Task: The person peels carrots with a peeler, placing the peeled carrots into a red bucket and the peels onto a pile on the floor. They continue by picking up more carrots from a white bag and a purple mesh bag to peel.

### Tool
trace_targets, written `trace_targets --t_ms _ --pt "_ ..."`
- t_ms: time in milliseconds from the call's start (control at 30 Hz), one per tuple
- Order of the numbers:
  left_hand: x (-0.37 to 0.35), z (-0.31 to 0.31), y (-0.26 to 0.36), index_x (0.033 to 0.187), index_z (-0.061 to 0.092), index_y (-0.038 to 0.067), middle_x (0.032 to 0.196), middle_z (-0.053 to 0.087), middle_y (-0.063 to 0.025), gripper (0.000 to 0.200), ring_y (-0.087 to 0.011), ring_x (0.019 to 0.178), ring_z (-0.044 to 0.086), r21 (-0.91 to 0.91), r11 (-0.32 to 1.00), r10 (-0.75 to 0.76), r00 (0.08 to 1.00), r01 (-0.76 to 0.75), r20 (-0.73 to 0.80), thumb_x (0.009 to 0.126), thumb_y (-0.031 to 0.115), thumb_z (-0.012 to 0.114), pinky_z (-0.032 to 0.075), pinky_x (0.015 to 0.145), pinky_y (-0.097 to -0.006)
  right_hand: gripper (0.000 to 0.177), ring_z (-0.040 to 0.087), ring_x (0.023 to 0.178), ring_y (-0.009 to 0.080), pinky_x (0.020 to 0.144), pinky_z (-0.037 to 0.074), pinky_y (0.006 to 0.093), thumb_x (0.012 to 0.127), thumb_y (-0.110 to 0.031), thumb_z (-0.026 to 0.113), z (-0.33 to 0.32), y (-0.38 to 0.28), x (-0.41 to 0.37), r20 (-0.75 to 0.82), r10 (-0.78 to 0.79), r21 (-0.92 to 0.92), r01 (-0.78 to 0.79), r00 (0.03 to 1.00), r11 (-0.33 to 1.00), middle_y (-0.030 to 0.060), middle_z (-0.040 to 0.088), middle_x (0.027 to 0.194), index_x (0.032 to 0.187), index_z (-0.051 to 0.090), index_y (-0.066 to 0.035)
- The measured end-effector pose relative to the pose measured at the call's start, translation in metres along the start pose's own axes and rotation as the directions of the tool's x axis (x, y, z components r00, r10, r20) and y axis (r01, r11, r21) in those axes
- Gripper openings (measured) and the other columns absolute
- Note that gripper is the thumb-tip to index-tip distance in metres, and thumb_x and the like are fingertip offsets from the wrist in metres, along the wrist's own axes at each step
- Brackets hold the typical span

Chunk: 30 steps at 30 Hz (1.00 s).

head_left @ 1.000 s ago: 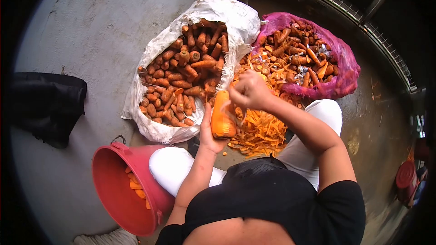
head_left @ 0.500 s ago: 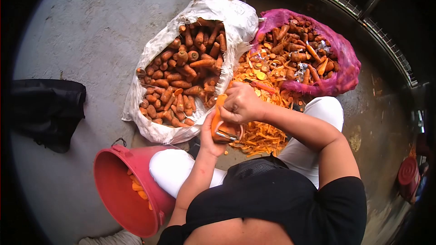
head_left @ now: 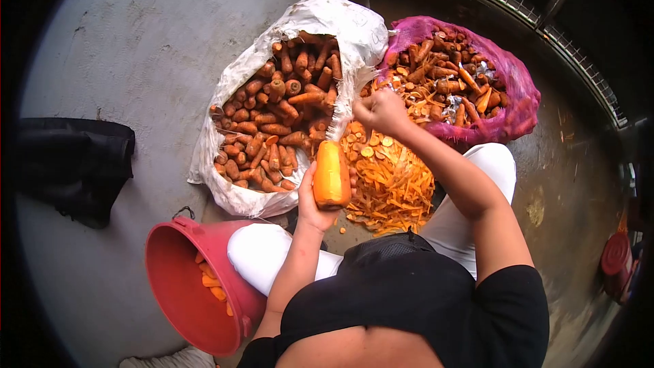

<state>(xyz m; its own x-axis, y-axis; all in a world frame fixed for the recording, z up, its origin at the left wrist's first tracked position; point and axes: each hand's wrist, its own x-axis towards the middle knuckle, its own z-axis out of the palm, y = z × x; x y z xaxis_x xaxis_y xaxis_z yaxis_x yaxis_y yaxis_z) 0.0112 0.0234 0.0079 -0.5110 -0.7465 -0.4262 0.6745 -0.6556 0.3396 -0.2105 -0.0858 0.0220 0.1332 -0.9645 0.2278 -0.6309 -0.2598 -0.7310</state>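
Note:
My left hand (head_left: 317, 206) is wrapped round a thick, mostly peeled carrot (head_left: 332, 174), held upright near my knees, its lower end darker. Up and to the right of it, my right hand (head_left: 383, 110) is closed, apart from the carrot; what its fingers hold cannot be made out. Below that hand lies a heap of orange peelings (head_left: 392, 194) with cut carrot ends. An open white sack (head_left: 235, 68) of unpeeled carrots (head_left: 272, 129) stands ahead, left of the heap.
A magenta net bag (head_left: 521, 95) of carrots and scraps is at the upper right. The red bucket (head_left: 245, 286) beside my left leg lies tilted with carrot pieces inside. Black cloth (head_left: 75, 163) is at the far left, another red container (head_left: 615, 255) at the far right.
My right hand has moved up and away from the carrot, and the peeler seen against it is no longer there. The carrot now shows a wide orange side in my left hand.

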Motion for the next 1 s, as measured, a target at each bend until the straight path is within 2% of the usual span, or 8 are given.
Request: trace_targets --t_ms 67,367,600,733,800,867,933,1000 --pt "0.005 -0.005 -0.002 0.126 0.05 0.008 0.11 0.061 -0.0161 0.05 -0.0285 0.096 0.061 0.009 1.0 0.01 1.0 -0.01 0.013 0.095 0.046 0.041 0.052 0.08 -0.044 0.036 0.045 0.04 0.0179 0.051 0.036 0.033 0.082 -0.021 0.057 0.01 -0.016 -0.016 -0.054 -0.364 -0.054 0.361 0.93 0.931 0.0012 0.051 0.042 0.047 0.058 -0.012" --pt "-0.002 0.02 -0.009 0.122 0.052 0.01 0.11 0.061 -0.0099 0.044 -0.0251 0.099 0.061 -0.089 0.995 -0.068 0.984 0.053 -0.167 0.094 0.044 0.048 0.052 0.084 -0.0405 0.035 0.047 0.047 0.0194 0.055 0.035 0.0347 0.073 -0.018 0.062 0.004 -0.064 -0.046 0.04 -0.639 -0.027 0.641 0.768 0.767 0.0011 0.052 0.045 0.041 0.05 -0.013" --pt "-0.002 0.018 -0.005 0.125 0.05 0.008 0.106 0.062 -0.0115 0.048 -0.0276 0.088 0.064 0.019 1.0 0.018 0.987 -0.015 -0.157 0.094 0.045 0.046 0.057 0.07 -0.0419 0.035 0.045 0.042 0.0241 0.053 0.038 0.0349 0.073 -0.021 0.061 0.017 -0.048 -0.03 -0.025 -0.582 -0.04 0.581 0.813 0.813 0.0051 0.051 0.044 0.041 0.052 -0.014" --pt "-0.014 0.019 -0.001 0.127 0.049 0.005 0.107 0.062 -0.0159 0.048 -0.0257 0.089 0.065 0.137 0.986 -0.111 0.986 0.093 0.127 0.096 0.041 0.043 0.056 0.076 -0.0423 0.04 0.052 0.045 0.0193 0.071 0.046 0.0353 0.083 -0.029 0.053 -0.008 0.031 0.034 -0.005 -0.227 -0.56 0.185 0.974 0.807 0.0046 0.056 0.047 0.046 0.058 -0.014" --pt "-0.012 0.025 -0.004 0.128 0.049 0.005 0.102 0.062 -0.0195 0.051 -0.029 0.086 0.065 0.103 0.991 -0.094 0.994 0.087 0.061 0.096 0.045 0.042 0.055 0.075 -0.0427 0.045 0.056 0.047 0.0166 0.074 0.046 0.0321 0.087 -0.034 0.047 -0.012 0.067 0.038 -0.07 0.072 -0.515 -0.098 0.995 0.852 0.0055 0.058 0.048 0.051 0.064 -0.013" --pt "-0.007 0.027 -0.003 0.128 0.049 0.005 0.102 0.063 -0.0194 0.052 -0.0295 0.086 0.064 0.061 0.997 -0.041 0.999 0.039 0.032 0.096 0.045 0.041 0.055 0.074 -0.0435 0.042 0.054 0.041 0.0143 0.061 0.048 0.0313 0.086 -0.034 0.048 -0.001 0.071 0.038 -0.173 0.001 -0.503 -0.089 0.985 0.86 0.0038 0.058 0.046 0.057 0.07 -0.013" --pt "0.0 0.014 -0.001 0.127 0.05 0.008 0.104 0.063 -0.017 0.053 -0.0295 0.086 0.064 0.021 1.0 -0.009 1.0 0.009 -0.009 0.095 0.05 0.041 0.054 0.075 -0.0443 0.036 0.052 0.037 0.0136 0.046 0.046 0.0321 0.084 -0.033 0.052 -0.003 0.025 0.027 -0.026 0.192 -0.169 -0.194 0.981 0.966 0.0031 0.058 0.046 0.063 0.073 -0.013" --pt "0.002 0.01 0.002 0.127 0.051 0.011 0.106 0.063 -0.0143 0.053 -0.0285 0.088 0.064 -0.031 1.0 0.002 1.0 -0.002 0.006 0.094 0.051 0.043 0.054 0.076 -0.0442 0.031 0.049 0.033 0.0173 0.039 0.041 0.0332 0.082 -0.03 0.056 0.008 -0.001 0.008 -0.036 -0.083 0.033 0.084 0.996 0.996 0.0034 0.055 0.042 0.062 0.073 -0.013"
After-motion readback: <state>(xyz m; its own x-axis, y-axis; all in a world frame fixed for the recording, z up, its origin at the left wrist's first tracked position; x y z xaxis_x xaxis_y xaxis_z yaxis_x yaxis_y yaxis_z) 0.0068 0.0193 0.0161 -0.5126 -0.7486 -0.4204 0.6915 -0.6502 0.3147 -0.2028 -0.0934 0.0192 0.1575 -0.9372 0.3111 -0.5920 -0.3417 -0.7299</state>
